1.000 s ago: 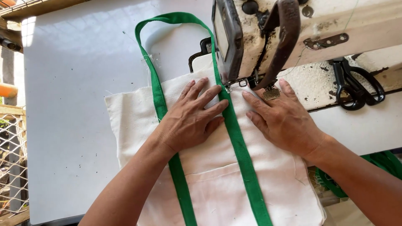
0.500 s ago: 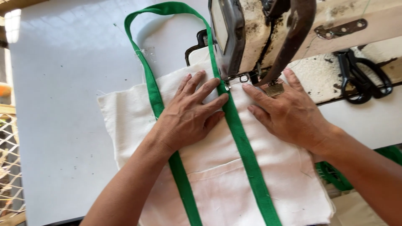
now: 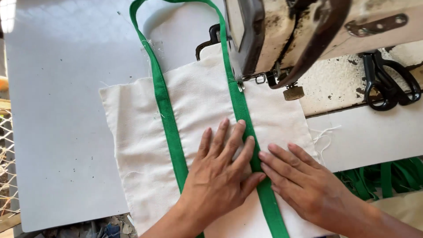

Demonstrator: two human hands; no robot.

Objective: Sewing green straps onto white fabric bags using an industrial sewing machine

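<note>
A cream canvas bag panel point(image 3: 141, 132) lies flat on the white sewing table point(image 3: 57, 88). A green strap point(image 3: 165, 101) is looped over it in a U, its right leg running under the needle of an old cream sewing machine point(image 3: 282, 31). My left hand point(image 3: 220, 172) presses flat on the canvas between the two strap legs, fingers touching the right leg. My right hand point(image 3: 304, 180) lies flat on the canvas just right of that leg. Both hands hold the cloth down and grip nothing.
Black scissors point(image 3: 387, 83) rest on the machine bed at the right. A heap of green straps point(image 3: 387, 176) hangs below the table's right edge. A wire mesh point(image 3: 6, 163) stands off the table's left side. Scraps lie on the floor beneath the front edge.
The canvas and strap have fed away from me under the needle. Both hands have slid back toward me along the panel, away from the presser foot.
</note>
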